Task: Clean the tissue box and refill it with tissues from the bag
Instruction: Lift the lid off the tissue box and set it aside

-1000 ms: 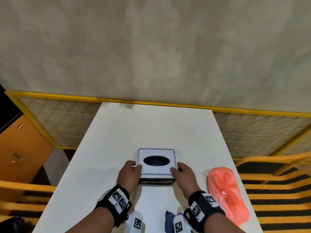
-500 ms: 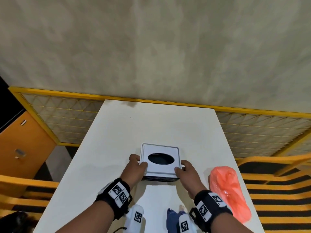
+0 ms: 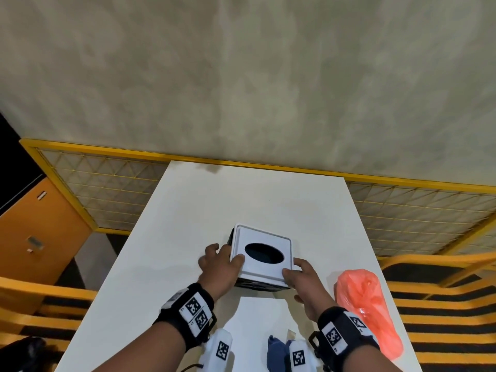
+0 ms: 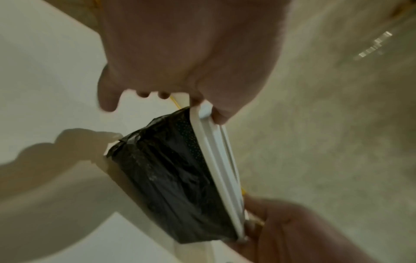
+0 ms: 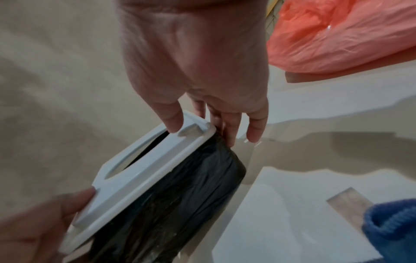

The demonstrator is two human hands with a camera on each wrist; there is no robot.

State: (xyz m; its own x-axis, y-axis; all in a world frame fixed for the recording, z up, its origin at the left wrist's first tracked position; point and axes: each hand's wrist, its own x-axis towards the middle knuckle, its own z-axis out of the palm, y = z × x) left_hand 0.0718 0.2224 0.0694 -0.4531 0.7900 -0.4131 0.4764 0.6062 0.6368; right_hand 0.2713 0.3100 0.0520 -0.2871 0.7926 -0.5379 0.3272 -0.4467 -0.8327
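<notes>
The tissue box [image 3: 261, 253] has a white lid with an oval hole and a black wrapped body [image 4: 175, 178]. It is held near the middle of the white table [image 3: 241, 200], turned a little and tilted. My left hand [image 3: 228, 253] grips its left side, thumb on the lid. My right hand [image 3: 294, 267] grips the near right corner, thumb on the lid [image 5: 146, 169] and fingers down the side. An orange-pink plastic bag [image 3: 367, 310] lies to the right of my right hand; what it holds is hidden.
A white sheet [image 3: 257, 318] lies on the table just in front of the box. A blue cloth [image 3: 276, 347] sits at the near edge. Yellow mesh railing [image 3: 402, 210] borders the table's far side, and orange furniture [image 3: 40, 237] stands at the left.
Both hands kept their grip while the box turned clockwise, tilted and shifted slightly away and to the right.
</notes>
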